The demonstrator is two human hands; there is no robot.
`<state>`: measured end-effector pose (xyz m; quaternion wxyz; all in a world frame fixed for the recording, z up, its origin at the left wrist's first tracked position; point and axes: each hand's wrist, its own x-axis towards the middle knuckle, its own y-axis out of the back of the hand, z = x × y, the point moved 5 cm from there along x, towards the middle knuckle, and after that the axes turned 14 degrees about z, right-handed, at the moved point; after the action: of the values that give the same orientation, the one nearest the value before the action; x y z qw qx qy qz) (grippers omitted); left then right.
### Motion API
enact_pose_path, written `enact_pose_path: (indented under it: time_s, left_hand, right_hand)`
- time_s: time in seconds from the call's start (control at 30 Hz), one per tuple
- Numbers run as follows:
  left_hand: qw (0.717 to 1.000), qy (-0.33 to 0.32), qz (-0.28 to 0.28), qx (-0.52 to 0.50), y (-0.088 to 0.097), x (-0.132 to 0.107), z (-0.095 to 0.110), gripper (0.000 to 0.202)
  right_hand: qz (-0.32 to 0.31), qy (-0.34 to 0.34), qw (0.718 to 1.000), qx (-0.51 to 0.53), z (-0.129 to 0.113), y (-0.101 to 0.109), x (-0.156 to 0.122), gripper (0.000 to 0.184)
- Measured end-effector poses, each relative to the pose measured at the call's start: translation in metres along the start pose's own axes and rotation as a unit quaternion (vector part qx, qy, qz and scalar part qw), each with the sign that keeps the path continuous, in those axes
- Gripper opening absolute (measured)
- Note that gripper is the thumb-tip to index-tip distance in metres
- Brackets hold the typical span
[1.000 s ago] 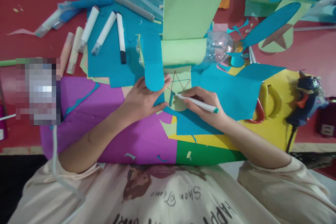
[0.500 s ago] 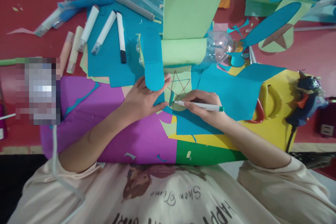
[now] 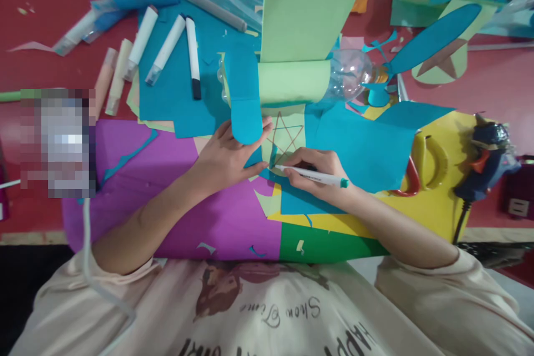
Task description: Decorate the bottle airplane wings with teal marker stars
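Observation:
My right hand (image 3: 319,175) grips a white marker with a green end (image 3: 317,176), its tip resting on a light green paper piece (image 3: 287,133) that bears a drawn star outline. My left hand (image 3: 231,157) lies flat with fingers spread, pressing down the paper and the blue sheet beside the star. A blue paper flap (image 3: 244,97) and a light green paper roll (image 3: 292,80) sit just above the star, next to a clear plastic bottle (image 3: 348,75).
Several markers and glue sticks (image 3: 167,50) lie on blue paper at the upper left. A multicoloured board (image 3: 187,200) spans my lap. A glue gun (image 3: 488,156) rests at the right, by red-handled scissors (image 3: 411,175). Paper scraps litter the red floor.
The marker tip has slid down and slightly left along the star's lower edge, and my right hand has dropped with it. My left hand has stayed in place.

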<state>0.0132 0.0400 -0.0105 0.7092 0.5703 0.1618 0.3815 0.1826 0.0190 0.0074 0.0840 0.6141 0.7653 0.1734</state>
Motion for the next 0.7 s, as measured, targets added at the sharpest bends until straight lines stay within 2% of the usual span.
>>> enact_pose_path:
  time_s: [0.13,0.3,0.5,0.7]
  left_hand:
    - [1.000,0.004,-0.007,0.002,0.0007,0.0006,0.0006,0.064]
    - [1.000,0.005,-0.006,0.001,0.0016,0.0003,0.0014,0.062]
    - [1.000,0.014,-0.019,0.003,-0.0012,0.0009,0.0000,0.065]
    - [1.000,0.018,-0.014,-0.009,0.0003,0.0004,0.0003,0.064]
  right_hand:
    - [-0.004,0.008,1.000,-0.003,0.0008,-0.0014,-0.0001,0.019]
    - [0.051,-0.007,0.999,-0.016,0.0055,0.0023,0.0000,0.018]
    - [0.004,0.018,1.000,-0.020,-0.0003,-0.0028,-0.0015,0.018]
    - [0.063,0.005,0.997,-0.041,0.0032,0.0035,-0.0007,0.019]
